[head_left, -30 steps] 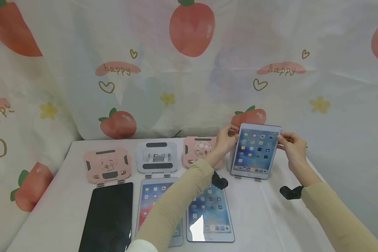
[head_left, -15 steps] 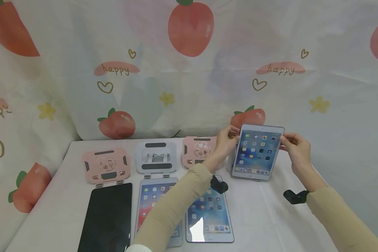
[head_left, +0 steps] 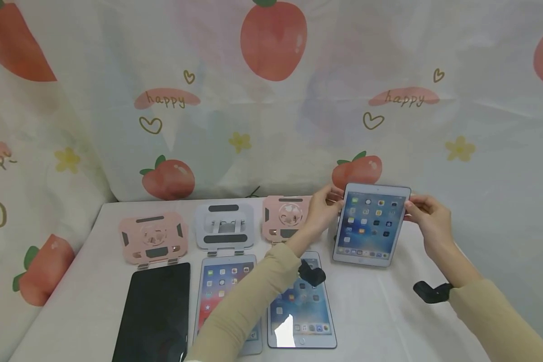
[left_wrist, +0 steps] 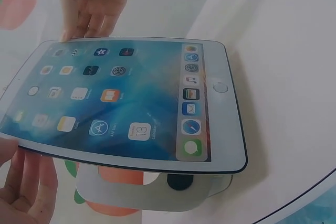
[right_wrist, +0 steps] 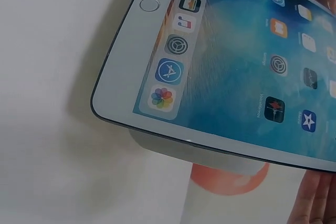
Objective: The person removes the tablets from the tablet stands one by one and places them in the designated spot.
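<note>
A white-framed tablet (head_left: 372,225), its lit screen full of app icons, is tilted up at the right of the table. My left hand (head_left: 321,208) pinches its left edge near the top. On the opposite edge, my right hand (head_left: 432,223) grips it between thumb and fingers. Behind the tablet, a pale tablet stand (left_wrist: 152,190) with a dark round pad shows in the left wrist view, apart from the tablet's lower part. The right wrist view shows the tablet's bottom corner off the white cloth, with fingers (right_wrist: 315,203) of the right hand under its edge.
A black-screened tablet (head_left: 154,311) and two lit tablets (head_left: 221,281) (head_left: 300,317) lie flat in a row. Behind them stand a pink stand (head_left: 154,237), a pale blue-grey stand (head_left: 224,226) and another pink stand (head_left: 282,217). A fruit-print curtain (head_left: 271,130) hangs behind the table.
Both hands have brought the tablet slightly toward me and to the right. The stand's feet under it no longer show in the head view. The other tablets stay put.
</note>
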The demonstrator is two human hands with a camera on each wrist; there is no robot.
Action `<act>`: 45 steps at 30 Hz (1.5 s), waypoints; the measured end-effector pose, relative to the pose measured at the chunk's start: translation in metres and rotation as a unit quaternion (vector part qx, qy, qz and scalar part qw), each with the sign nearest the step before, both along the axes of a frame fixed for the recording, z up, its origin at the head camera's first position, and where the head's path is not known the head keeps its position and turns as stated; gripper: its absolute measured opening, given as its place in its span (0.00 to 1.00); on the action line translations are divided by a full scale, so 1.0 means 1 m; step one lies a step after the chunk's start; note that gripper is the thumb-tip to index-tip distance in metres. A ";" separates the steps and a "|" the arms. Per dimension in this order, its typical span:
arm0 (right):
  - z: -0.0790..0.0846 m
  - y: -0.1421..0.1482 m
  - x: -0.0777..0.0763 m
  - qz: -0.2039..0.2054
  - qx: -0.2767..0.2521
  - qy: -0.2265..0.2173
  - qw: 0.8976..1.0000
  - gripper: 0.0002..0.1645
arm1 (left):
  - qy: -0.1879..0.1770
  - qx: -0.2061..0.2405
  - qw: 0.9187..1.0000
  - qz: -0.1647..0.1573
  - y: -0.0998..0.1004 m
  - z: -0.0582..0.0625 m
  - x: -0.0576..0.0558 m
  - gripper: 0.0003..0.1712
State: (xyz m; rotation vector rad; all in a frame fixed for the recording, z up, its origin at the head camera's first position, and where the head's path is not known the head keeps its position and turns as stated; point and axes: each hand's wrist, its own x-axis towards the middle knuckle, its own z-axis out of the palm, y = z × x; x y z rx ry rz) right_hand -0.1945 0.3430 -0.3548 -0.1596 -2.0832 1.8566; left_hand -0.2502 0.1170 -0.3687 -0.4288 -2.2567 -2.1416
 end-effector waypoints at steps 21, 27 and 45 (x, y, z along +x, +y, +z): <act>-0.006 0.004 0.027 0.043 0.016 -0.026 0.999 0.02 | -0.015 -0.005 0.999 -0.029 -0.011 -0.009 0.032 0.10; -0.010 0.006 0.034 0.048 0.042 -0.035 0.997 0.02 | -0.030 0.007 0.999 -0.036 -0.013 -0.015 0.041 0.10; -0.038 0.012 0.046 0.046 0.142 -0.101 0.984 0.04 | -0.130 0.045 0.990 -0.023 -0.015 -0.033 0.067 0.09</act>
